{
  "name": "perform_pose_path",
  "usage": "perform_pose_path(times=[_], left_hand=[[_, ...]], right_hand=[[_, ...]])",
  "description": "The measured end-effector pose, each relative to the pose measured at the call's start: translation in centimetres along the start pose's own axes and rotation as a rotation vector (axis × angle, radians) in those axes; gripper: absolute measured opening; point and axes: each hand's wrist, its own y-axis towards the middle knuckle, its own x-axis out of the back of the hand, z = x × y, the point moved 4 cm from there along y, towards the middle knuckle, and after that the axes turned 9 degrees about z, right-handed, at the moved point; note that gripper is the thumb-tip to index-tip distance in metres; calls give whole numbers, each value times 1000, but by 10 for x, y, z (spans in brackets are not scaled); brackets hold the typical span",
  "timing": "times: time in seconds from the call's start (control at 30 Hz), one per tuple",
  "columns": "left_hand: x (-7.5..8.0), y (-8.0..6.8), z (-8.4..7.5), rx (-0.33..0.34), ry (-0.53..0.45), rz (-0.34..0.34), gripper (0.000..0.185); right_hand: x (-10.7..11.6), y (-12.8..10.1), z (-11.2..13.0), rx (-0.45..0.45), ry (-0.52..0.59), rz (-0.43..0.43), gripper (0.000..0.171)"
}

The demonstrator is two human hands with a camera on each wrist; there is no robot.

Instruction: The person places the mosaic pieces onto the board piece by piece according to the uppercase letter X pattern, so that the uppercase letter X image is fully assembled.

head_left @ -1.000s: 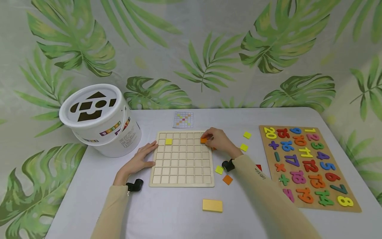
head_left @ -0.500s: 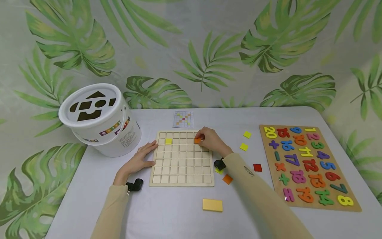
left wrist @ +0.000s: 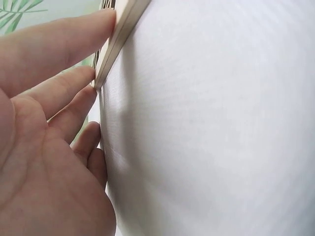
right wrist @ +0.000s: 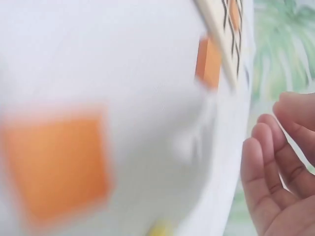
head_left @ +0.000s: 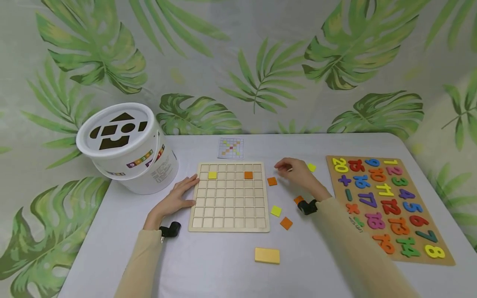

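- Grey-white desk [head_left: 208,265], flat top, backed by a leaf-printed cloth.
- White plastic bucket [head_left: 126,149] with shape-cut lid, tilted, at the desk's far left.
- Wooden number puzzle board [head_left: 387,207] with coloured numerals, along the right edge.
- Pale wooden square grid board [head_left: 229,196], centre of the desk; left edge also shown in the left wrist view [left wrist: 120,34].
- Left hand [head_left: 175,198], resting flat on the desk, fingers [left wrist: 59,44] straight and touching the grid board's left edge; holds nothing.
- Right hand [head_left: 298,174], just right of the grid board, above the desk among loose tiles, fingers [right wrist: 275,162] loosely bent and parted; holds nothing.
- Yellow rectangular block [head_left: 266,255], near edge, in front of the grid board.
- Small printed pattern card [head_left: 230,148], behind the grid board.
- Orange square tile [head_left: 248,175], seated in the board's second row, sixth cell from the left.
- Yellow square tile [head_left: 212,175], same row, second cell.
- Loose orange square tile [head_left: 272,181], on the desk between board and right hand, blurred in the right wrist view [right wrist: 209,61].
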Motion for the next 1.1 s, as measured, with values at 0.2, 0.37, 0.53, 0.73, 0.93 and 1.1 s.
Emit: perform_pose_path(times=[0.2,0.37,0.53,0.73,0.93,1.1], left_hand=[[1,-2,0,5,22,2,71],[1,-2,0,-4,25,3,71],[1,-1,0,4,28,-2,71],[0,0,1,12,37,-7,72],[0,1,2,1,36,-8,71],[-1,2,2,-17,28,-10,71]], right_hand=[[26,-34,-35,-62,-35,-27,22],[31,-50,-53,-109,-47,-9,28],[28,-52,-63,-151,-48,24,29],[23,-51,-66,-131,-130,28,25],[23,-47,-61,-118,-144,10,26],[17,-37,-35,-43,-95,-16,29]])
